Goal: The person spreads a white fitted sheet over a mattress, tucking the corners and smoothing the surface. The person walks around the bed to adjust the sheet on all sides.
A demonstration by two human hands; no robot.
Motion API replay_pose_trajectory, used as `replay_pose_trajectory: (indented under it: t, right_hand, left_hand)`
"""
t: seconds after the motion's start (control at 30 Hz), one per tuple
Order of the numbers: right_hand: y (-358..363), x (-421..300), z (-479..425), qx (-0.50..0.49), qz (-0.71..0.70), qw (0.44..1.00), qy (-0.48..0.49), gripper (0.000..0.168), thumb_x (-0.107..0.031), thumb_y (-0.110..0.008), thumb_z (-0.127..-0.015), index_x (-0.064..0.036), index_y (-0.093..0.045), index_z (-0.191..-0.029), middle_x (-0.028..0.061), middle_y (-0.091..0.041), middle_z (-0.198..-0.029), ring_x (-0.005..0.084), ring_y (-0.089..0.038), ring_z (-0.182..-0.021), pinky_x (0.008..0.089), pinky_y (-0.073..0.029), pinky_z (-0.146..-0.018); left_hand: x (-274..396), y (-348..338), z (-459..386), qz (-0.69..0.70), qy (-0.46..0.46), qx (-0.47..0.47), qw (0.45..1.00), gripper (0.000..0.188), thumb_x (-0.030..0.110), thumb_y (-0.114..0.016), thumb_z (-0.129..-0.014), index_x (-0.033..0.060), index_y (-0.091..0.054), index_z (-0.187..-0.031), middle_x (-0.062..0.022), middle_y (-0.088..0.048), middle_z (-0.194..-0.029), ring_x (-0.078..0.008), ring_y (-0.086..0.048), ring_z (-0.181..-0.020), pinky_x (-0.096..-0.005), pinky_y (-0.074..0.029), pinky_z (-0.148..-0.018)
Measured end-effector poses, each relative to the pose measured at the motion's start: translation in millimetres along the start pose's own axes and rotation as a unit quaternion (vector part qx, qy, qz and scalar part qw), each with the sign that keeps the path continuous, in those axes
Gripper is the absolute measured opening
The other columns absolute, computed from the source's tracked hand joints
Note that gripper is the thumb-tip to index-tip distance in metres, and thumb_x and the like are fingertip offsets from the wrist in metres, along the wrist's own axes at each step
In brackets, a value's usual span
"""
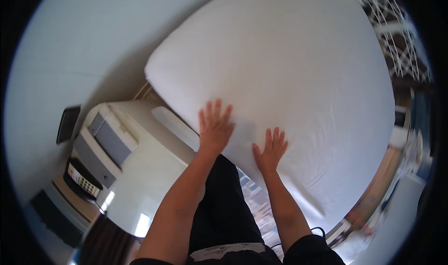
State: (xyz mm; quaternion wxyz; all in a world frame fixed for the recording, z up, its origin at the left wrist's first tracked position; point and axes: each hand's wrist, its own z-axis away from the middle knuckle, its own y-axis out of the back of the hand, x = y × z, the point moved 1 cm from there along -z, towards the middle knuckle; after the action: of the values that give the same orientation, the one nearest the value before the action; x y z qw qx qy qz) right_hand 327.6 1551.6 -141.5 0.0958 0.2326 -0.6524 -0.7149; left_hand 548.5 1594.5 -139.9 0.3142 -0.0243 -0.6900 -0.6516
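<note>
A white fitted sheet (266, 55) covers the mattress in front of me and looks mostly smooth. Faint wrinkles cross it right of my hands, with a longer fold near its lower right edge. My left hand (215, 128) lies palm down on the sheet by the mattress's left edge, its fingers spread. Farther right, my right hand (271, 153) also rests flat on the cloth near the front edge, fingers apart. Neither hand grips anything.
Left of the bed stands a glossy cream cabinet (150, 181) bearing two grey-and-white boxes (113, 135) and a remote control (84, 181) in a black holder. A dark wall plate (68, 125) is above. At right are a patterned curtain (392, 34) and blurred household items.
</note>
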Motion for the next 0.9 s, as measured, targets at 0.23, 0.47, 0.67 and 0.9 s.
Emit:
replay_pose_trajectory:
  t: [0.23,0.47,0.67,0.9]
  right_hand:
    - [9,12,17,0.048,-0.081,0.995,-0.034,0.068,-0.044,-0.065,-0.082,-0.019,-0.042,-0.141,0.0091,-0.03,-0.151,0.0343,-0.023,-0.141,0.0596,-0.012,-0.111]
    - [18,75,122,0.069,-0.088,0.974,-0.199,0.064,-0.048,-0.061,-0.084,-0.024,-0.043,-0.141,0.0074,-0.027,-0.153,0.0335,-0.02,-0.142,0.0591,-0.012,-0.111]
    - [24,167,255,0.046,0.007,0.92,-0.388,0.068,-0.054,-0.059,-0.085,-0.03,-0.036,-0.144,0.0041,-0.018,-0.157,0.0307,-0.015,-0.144,0.0618,-0.01,-0.111]
    - [24,248,366,0.143,-0.056,0.804,-0.575,0.069,-0.046,-0.061,-0.087,-0.031,-0.03,-0.147,0.0072,-0.016,-0.156,0.0399,-0.013,-0.142,0.0605,-0.019,-0.11]
  left_hand:
    - [-3,-18,4,-0.119,-0.031,0.005,0.992,0.061,0.039,-0.048,-0.094,0.021,-0.029,-0.149,-0.0122,-0.013,-0.157,-0.0367,-0.005,-0.145,-0.0557,-0.004,-0.114]
    - [5,-32,14,-0.174,-0.038,0.059,0.982,0.059,0.039,-0.046,-0.096,0.0191,-0.03,-0.148,-0.0204,-0.016,-0.155,-0.0445,-0.013,-0.141,-0.059,-0.014,-0.111]
    - [120,-76,95,-0.122,-0.356,-0.09,0.922,0.062,0.037,-0.056,-0.089,0.0173,-0.037,-0.145,-0.0251,-0.018,-0.153,-0.0487,-0.014,-0.139,-0.0607,-0.014,-0.109]
    - [268,-133,244,-0.086,-0.416,-0.259,0.867,0.068,0.031,-0.065,-0.084,0.0215,-0.036,-0.146,-0.0235,-0.016,-0.153,-0.0504,-0.011,-0.139,-0.0621,-0.015,-0.109]
